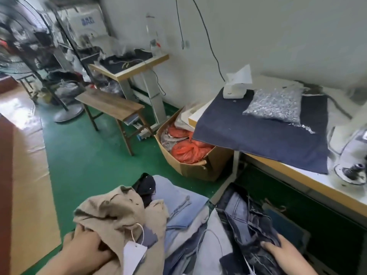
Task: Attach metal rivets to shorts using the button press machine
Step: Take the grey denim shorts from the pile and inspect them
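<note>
Two hands on the clothes pile, press half out of frame

At far left a standing fan (25, 42) is smeared by blur, and the clutter behind it is too soft to name. A brown strip runs along the green floor (83, 155), where a wooden bench (111, 106) stands near a small table (129, 66) against the white wall.

My left hand (87, 249) grips a crumpled beige garment (117, 213) with a white paper tag (133, 255) on a string; the wrist is cut off by the bottom edge. Light blue denim shorts (178, 207) lie folded beside it.

A torn cardboard box (190, 155) holds orange plastic bags.

My right hand (282, 253) rests with fingers laid flat on dark denim shorts (248, 221). Above, the worktable (288, 171) carries a navy cloth (258, 135), a clear bag of metal rivets (276, 104) and a white tissue box (235, 90). The button press machine (351, 155) is cropped by the right edge.
</note>
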Demonstrator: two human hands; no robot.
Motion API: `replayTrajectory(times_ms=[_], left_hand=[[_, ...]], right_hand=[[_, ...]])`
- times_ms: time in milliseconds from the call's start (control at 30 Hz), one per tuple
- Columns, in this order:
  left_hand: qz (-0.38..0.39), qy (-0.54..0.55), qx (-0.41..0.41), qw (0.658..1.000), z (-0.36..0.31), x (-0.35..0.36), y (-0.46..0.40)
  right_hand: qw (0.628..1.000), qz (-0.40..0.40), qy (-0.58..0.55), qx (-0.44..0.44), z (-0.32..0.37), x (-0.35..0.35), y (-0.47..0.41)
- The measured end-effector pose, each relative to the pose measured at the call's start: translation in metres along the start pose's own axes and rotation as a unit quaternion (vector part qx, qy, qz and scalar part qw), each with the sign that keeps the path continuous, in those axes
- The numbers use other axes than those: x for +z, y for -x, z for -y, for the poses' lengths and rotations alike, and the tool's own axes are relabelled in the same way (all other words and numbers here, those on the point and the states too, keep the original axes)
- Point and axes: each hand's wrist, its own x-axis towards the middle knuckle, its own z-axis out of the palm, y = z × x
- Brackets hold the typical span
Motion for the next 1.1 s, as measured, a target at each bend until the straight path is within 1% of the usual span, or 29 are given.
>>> replayTrajectory(times_ms=[33,67,100,133,167,200,233,300,333,367,400,433,467,500,567,600,633,667,700,733,767,800,833,867,900,967,1000,1067,1100], left_hand=[[0.02,-0.055,0.071,0.996,0.008,-0.009,0.003],[-0.002,-0.105,0.094,0.99,0.005,-0.018,0.01],[-0.015,-0.143,0.074,0.987,0.006,-0.031,0.014],[-0.037,-0.153,0.069,0.985,0.009,-0.042,0.016],[-0.063,-0.148,0.071,0.984,-0.003,-0.048,0.015],[-0.091,-0.147,0.073,0.982,-0.012,-0.05,0.013],[-0.152,-0.14,0.11,0.972,-0.028,-0.047,0.01],[-0.218,-0.11,0.191,0.951,-0.07,-0.033,0.011],[-0.215,-0.113,0.256,0.936,-0.091,-0.017,0.015],[-0.184,-0.144,0.31,0.922,-0.111,0.001,0.017],[-0.155,-0.207,0.354,0.899,-0.124,0.02,0.016],[-0.096,-0.241,0.305,0.916,-0.134,0.037,0.015],[-0.02,-0.291,0.22,0.931,-0.143,0.044,0.009],[0.006,-0.324,0.165,0.932,-0.154,0.042,0.005],[0.021,-0.402,0.155,0.902,-0.187,0.032,0.005],[-0.011,-0.423,0.195,0.885,-0.202,0.029,0.006],[-0.066,-0.353,0.258,0.897,-0.218,0.032,0.011],[-0.101,-0.248,0.338,0.902,-0.235,0.036,0.018],[-0.09,-0.135,0.419,0.894,-0.252,0.042,0.026],[-0.05,-0.056,0.477,0.876,-0.266,0.05,0.032],[0.005,0.008,0.505,0.863,-0.283,0.061,0.036],[0.072,0.066,0.501,0.86,-0.297,0.069,0.039],[0.141,0.149,0.464,0.862,-0.311,0.076,0.041],[0.197,0.24,0.404,0.861,-0.323,0.082,0.042],[0.243,0.307,0.355,0.849,-0.332,0.088,0.044],[0.348,0.392,0.318,0.79,-0.347,0.097,0.05],[0.378,0.424,0.314,0.761,-0.354,0.101,0.053],[0.41,0.502,0.311,0.695,-0.362,0.101,0.06],[0.412,0.525,0.315,0.676,-0.365,0.096,0.063]], right_hand=[[1.0,-0.003,-0.003,-0.013,0.003,0.001,-0.004],[1.0,-0.004,-0.005,-0.014,0.01,-0.002,0.0],[0.999,0.0,-0.009,-0.032,0.014,-0.005,0.001],[1.0,0.006,-0.014,-0.026,0.018,-0.007,0.01],[0.998,0.014,-0.045,-0.032,0.017,-0.009,0.006],[0.997,0.015,-0.08,-0.017,0.022,-0.011,0.013],[0.991,0.019,-0.129,-0.008,0.023,-0.014,0.015],[0.977,0.019,-0.212,0.003,0.028,-0.022,0.024],[0.967,0.012,-0.256,0.008,0.028,-0.026,0.029],[0.957,0.004,-0.291,0.009,0.027,-0.03,0.031],[0.951,0.0,-0.308,0.013,0.028,-0.034,0.038],[0.944,0.001,-0.329,0.009,0.025,-0.037,0.041],[0.937,0.01,-0.349,0.006,0.024,-0.04,0.046],[0.93,0.015,-0.366,0.0,0.023,-0.043,0.049],[0.921,0.017,-0.389,-0.012,0.018,-0.05,0.056],[0.915,0.023,-0.403,-0.022,0.016,-0.054,0.059],[0.907,0.028,-0.418,-0.031,0.015,-0.057,0.064],[0.899,0.035,-0.434,-0.041,0.014,-0.061,0.069],[0.89,0.04,-0.452,-0.051,0.014,-0.065,0.072],[0.879,0.047,-0.47,-0.063,0.013,-0.071,0.075],[0.869,0.059,-0.485,-0.076,0.013,-0.077,0.08],[0.857,0.075,-0.501,-0.09,0.013,-0.083,0.085],[0.845,0.094,-0.517,-0.103,0.013,-0.091,0.09],[0.832,0.111,-0.531,-0.115,0.013,-0.097,0.095],[0.824,0.122,-0.54,-0.124,0.013,-0.103,0.1],[0.812,0.133,-0.552,-0.134,0.013,-0.116,0.107],[0.807,0.135,-0.56,-0.132,0.013,-0.123,0.109],[0.806,0.119,-0.566,-0.124,0.011,-0.137,0.113],[0.814,0.101,-0.559,-0.122,0.01,-0.143,0.113]])
